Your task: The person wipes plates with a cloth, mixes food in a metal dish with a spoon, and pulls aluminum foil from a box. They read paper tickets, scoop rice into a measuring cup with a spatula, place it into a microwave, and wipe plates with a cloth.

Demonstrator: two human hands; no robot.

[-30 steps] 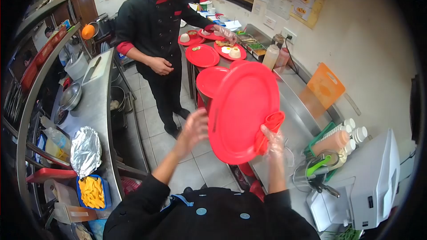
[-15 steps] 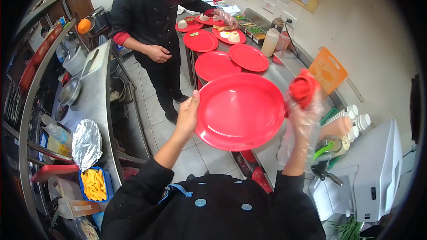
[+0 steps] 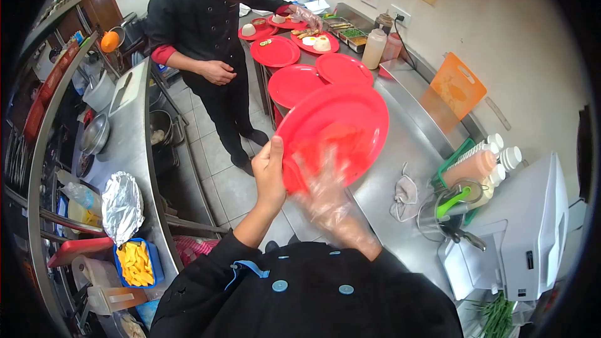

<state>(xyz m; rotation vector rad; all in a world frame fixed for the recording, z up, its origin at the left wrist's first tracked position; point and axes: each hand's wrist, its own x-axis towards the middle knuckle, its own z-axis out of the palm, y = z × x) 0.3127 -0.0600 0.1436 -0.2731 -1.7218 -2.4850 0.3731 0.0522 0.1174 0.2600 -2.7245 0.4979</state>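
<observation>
My left hand (image 3: 269, 175) grips the left rim of an oval red plate (image 3: 369, 103), its thumb on the upper face. The plate is held tilted above the floor and the edge of the steel counter. Across the plate's face, my right hand (image 3: 328, 191), in a clear plastic glove, presses a red cloth (image 3: 341, 141). Motion blurs the gloved fingers and the cloth. Just beyond lie two bare red plates, one oval plate (image 3: 291, 86) and another plate (image 3: 344, 69) overlapping it.
A co-worker (image 3: 206, 37) stands ahead, a gloved hand over a plate with rice and egg (image 3: 322, 42). Squeeze bottles (image 3: 374, 49), an orange cutting board (image 3: 457, 91), a face mask (image 3: 405, 194) and a white appliance (image 3: 532, 231) line the right counter. Foil (image 3: 122, 206) lies left.
My right hand has moved left from beside the plate onto its face, bringing the red cloth along. The plate has tilted, and the face mask on the counter has come into view.
</observation>
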